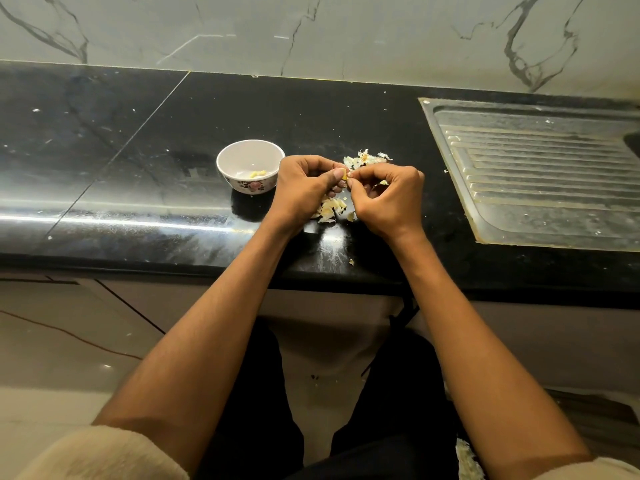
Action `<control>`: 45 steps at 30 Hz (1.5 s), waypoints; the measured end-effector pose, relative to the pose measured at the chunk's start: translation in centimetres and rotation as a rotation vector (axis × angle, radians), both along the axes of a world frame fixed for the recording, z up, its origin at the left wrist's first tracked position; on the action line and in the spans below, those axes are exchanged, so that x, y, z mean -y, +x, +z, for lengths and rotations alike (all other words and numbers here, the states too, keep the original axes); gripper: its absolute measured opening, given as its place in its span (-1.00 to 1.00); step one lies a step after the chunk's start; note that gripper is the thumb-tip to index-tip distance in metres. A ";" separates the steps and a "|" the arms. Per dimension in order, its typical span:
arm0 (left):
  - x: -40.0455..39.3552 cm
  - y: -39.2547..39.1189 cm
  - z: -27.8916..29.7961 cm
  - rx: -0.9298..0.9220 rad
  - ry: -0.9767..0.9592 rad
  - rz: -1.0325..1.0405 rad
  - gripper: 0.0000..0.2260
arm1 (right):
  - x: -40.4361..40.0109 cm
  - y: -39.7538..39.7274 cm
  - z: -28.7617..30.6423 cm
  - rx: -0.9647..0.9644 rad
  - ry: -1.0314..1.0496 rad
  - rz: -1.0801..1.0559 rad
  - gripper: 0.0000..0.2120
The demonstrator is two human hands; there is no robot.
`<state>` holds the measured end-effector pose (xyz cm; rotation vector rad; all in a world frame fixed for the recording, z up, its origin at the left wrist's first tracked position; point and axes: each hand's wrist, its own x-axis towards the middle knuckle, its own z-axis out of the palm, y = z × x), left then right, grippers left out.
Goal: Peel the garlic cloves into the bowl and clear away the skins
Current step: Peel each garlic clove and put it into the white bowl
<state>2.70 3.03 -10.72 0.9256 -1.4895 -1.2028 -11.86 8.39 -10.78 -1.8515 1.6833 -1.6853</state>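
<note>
Both hands curled, left hand point(304, 183) and right hand point(388, 192) pinching one garlic clove point(344, 174) between fingertips above the counter's front edge, bowl point(250, 166) just left, touching the nearer left hand.

The bowl point(250, 164) sits on the counter point(138, 150), left of both hands. Skins point(365, 158) lie behind them, the drainboard point(540, 171) far right.

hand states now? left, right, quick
Left hand: fingers curled, pinching the small yellowish garlic clove.
Right hand: fingers curled, pinching at the same clove, apparently its skin.
</note>
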 end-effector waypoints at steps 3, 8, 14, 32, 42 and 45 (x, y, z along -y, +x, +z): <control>0.0 0.0 0.0 -0.002 0.015 0.016 -0.95 | 0.0 0.0 -0.1 -0.040 -0.021 -0.007 -0.94; 0.2 0.0 -0.2 0.035 0.029 0.044 -0.96 | 0.0 0.0 -0.2 -0.136 -0.072 -0.007 -0.93; 0.1 -0.2 -0.2 0.063 -0.011 0.059 -0.90 | -0.2 -0.1 -0.4 -0.274 -0.121 -0.028 -0.95; -0.1 -0.3 -0.3 0.041 -0.071 0.010 -0.91 | -0.3 0.4 0.2 -0.137 -0.069 -0.090 -0.91; 0.3 -0.2 -0.4 -0.019 -0.037 -0.036 -0.93 | 0.4 -0.1 0.3 0.084 0.003 -0.067 -0.89; 0.3 -0.2 -0.5 -0.044 -0.055 -0.035 -0.92 | 0.6 -0.3 0.1 0.208 0.070 -0.003 -0.88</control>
